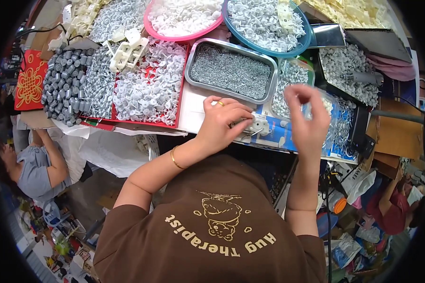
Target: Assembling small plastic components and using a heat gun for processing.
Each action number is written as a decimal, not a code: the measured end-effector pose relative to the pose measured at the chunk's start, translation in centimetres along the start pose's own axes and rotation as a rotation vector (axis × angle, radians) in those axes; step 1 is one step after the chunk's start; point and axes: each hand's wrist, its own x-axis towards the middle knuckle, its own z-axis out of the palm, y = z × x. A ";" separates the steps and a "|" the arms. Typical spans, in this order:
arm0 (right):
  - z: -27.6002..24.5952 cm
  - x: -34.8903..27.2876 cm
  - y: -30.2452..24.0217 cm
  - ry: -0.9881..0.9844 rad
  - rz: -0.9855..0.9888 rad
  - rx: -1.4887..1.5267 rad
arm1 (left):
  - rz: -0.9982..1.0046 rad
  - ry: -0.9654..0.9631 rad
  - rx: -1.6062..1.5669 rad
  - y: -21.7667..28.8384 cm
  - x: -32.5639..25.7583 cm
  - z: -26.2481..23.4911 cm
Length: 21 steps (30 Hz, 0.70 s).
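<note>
**Hand positions at the parts counter**

The left hand point(222, 123) rests palm down, its fingers point(241, 113) curled closed around a small white plastic part point(259, 124). The part sits on the counter point(193, 111) just in front of the steel tray point(269, 63), touching the fingertips. A ring shows on one finger and a gold bracelet point(175, 159) on the wrist.

The right hand point(307, 118) is raised above the counter, to the right of the part and apart from it. Its fingers point(297, 92) are drawn together in a narrow pinch; whether they hold a small piece cannot be told.

Surrounding items:
- The steel tray holds small grey metal pieces.
- A red tray point(180, 101) to the left holds white plastic caps.
- Grey cylinders point(63, 87) are heaped further left.
- A pink bowl point(184, 37) and a blue bowl point(307, 40) at the back hold white parts.
- A clear bag point(335, 127) of metal pieces lies under the right hand.

Other people sit low at the left and right edges.
</note>
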 end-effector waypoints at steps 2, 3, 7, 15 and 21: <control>0.9 3.3 2.1 0.054 0.019 -0.021 | 0.004 0.001 0.026 -0.4 0.1 0.3; 1.5 4.8 3.0 0.031 0.007 -0.045 | 0.033 0.003 0.063 -0.4 0.0 0.3; 5.0 10.3 5.0 0.049 -0.148 -0.183 | 0.124 0.021 0.192 -0.2 -0.5 0.5; 6.3 13.3 5.9 -0.157 -0.046 -0.217 | 0.103 0.277 0.499 -2.7 5.5 -7.5; 5.1 10.0 1.4 -0.062 0.076 -0.036 | -0.225 0.133 0.912 -10.7 14.5 -14.5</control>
